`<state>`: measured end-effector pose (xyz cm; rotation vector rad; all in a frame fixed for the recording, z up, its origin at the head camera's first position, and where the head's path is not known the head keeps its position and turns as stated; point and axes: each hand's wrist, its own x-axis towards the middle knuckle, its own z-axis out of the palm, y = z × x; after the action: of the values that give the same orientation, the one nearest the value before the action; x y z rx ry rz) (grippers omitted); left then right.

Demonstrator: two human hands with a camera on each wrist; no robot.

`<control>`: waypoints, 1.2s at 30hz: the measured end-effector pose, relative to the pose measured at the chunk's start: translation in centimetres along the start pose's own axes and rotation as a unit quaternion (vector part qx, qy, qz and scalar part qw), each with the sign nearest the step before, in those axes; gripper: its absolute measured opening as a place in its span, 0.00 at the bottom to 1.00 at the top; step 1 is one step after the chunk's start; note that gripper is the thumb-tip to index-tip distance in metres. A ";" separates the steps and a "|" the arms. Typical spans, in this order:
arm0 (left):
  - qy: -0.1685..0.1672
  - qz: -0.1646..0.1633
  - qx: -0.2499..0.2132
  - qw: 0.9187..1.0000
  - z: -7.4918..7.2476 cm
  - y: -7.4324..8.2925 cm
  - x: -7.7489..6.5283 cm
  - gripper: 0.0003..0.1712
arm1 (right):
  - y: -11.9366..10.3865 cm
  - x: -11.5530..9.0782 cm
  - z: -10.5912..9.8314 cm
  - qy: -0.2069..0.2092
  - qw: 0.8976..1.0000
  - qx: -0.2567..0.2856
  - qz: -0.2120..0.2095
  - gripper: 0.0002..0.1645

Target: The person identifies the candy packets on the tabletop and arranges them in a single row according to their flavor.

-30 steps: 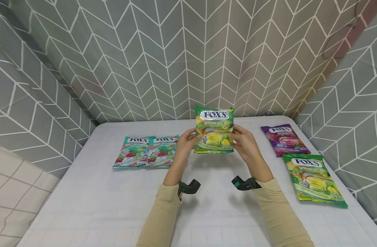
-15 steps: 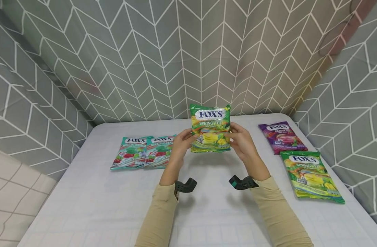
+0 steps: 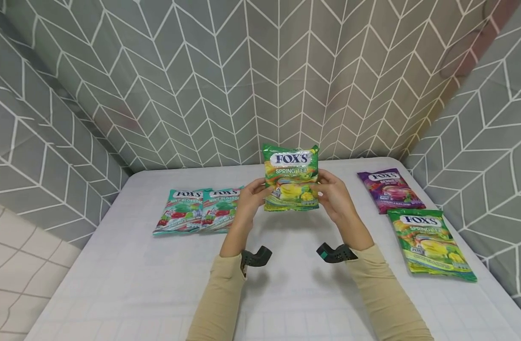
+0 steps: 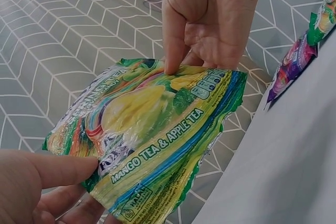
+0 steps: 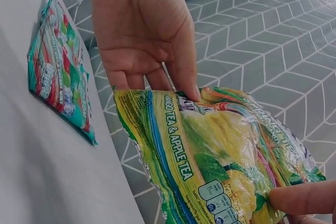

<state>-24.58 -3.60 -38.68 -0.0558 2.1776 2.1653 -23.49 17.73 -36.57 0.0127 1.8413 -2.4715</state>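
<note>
A green and yellow Spring Tea candy bag [image 3: 291, 177] is held up between both hands above the far part of the table, its printed front toward the head camera. My left hand [image 3: 249, 199] pinches its left edge, thumb [image 4: 68, 170] on the front and fingers behind. On the opposite edge my right hand [image 3: 337, 196] grips it the same way, the thumb [image 5: 302, 199] pressing on the front. Both wrist views show the lower print, "Mango Tea & Apple Tea". Most of the fingers are hidden behind the bag.
Two teal Mint Blossom bags [image 3: 179, 213] lie overlapping on the white table [image 3: 149, 279], left of the left hand. At the right lie a purple Berries bag [image 3: 390, 189] and another Spring Tea bag [image 3: 431, 244]. Patterned curtains [image 3: 277, 85] stand behind and at the sides.
Everything shifted slightly left in the head view between one second and half a second ago, the scene moving together. Both hands keep holding the Spring Tea bag in nearly the same pose.
</note>
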 end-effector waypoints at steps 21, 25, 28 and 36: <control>-0.010 0.013 0.011 1.000 -0.3 0.1 0.0 0.20 | 0.0 0.0 0.0 -0.001 1.000 -0.012 -0.009 0.29; -0.011 0.014 0.013 1.000 -0.3 0.1 0.0 0.21 | 0.0 -0.1 -0.1 0.002 1.000 -0.017 -0.013 0.28; -0.011 0.017 0.014 1.000 -0.3 0.1 -0.1 0.21 | 0.0 0.0 -0.1 0.002 1.000 -0.020 -0.018 0.26; -0.009 0.016 0.015 1.000 -0.4 0.3 -0.2 0.23 | 0.1 0.0 0.0 -0.002 1.000 -0.015 -0.020 0.26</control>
<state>-24.41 -4.03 -38.40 -0.0001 2.2153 2.1419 -23.47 17.75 -36.64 -0.0311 1.8961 -2.4674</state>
